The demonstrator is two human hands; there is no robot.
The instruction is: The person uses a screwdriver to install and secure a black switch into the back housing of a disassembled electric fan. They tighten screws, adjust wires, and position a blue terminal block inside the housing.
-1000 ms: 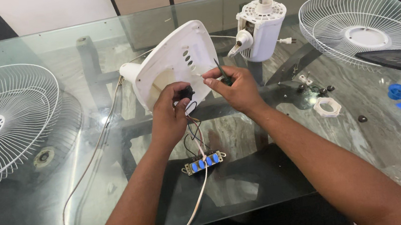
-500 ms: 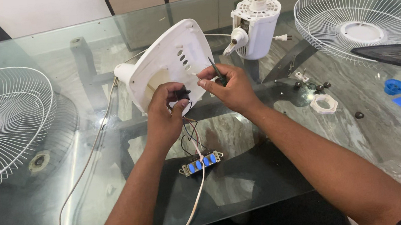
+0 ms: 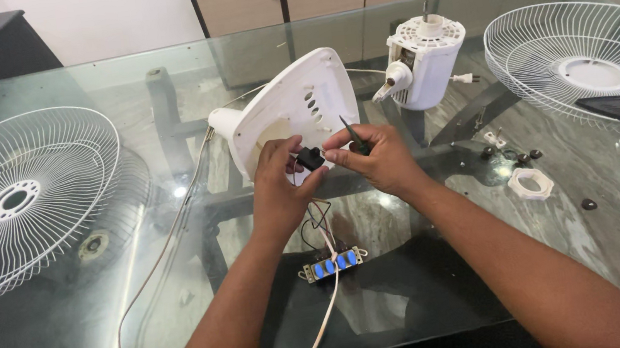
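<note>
Both hands pinch black part w/ fan base behind, switch strip below

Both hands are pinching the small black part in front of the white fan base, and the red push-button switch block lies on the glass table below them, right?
Not quite: the head view shows the push-button switch block has blue buttons, not red. The rest holds: the left hand and right hand pinch the small black part in front of the white fan base, above the block on the glass table.
</note>
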